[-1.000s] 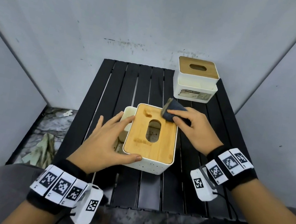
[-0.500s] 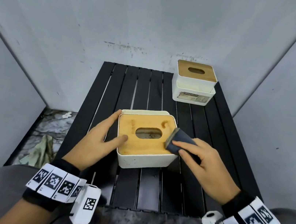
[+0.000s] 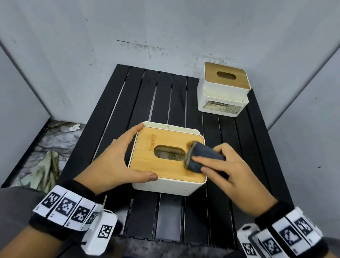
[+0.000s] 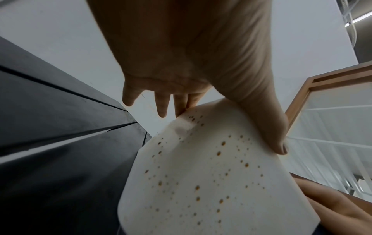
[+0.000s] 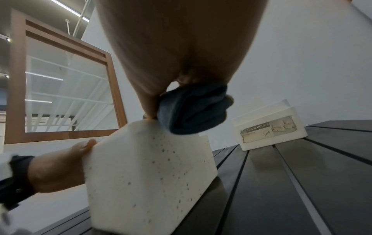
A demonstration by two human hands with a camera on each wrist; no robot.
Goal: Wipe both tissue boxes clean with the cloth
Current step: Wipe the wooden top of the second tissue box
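The near tissue box [image 3: 168, 161], landmark here, sits on the slatted table [image 3: 129, 100]; since half a second ago it has squared up and the cloth has climbed from its right edge onto the lid, so lid-wiping appears underway. At its left, the left hand [image 3: 120, 161] braces it, fingers straight, thumb along the front rim. Its long axis and slot run left-right. On its right end, the right hand [image 3: 230, 173] presses the folded cloth [image 3: 202, 159], fingers clamped around it. Behind and right stands the second tissue box [image 3: 223, 90], seemingly unwiped.
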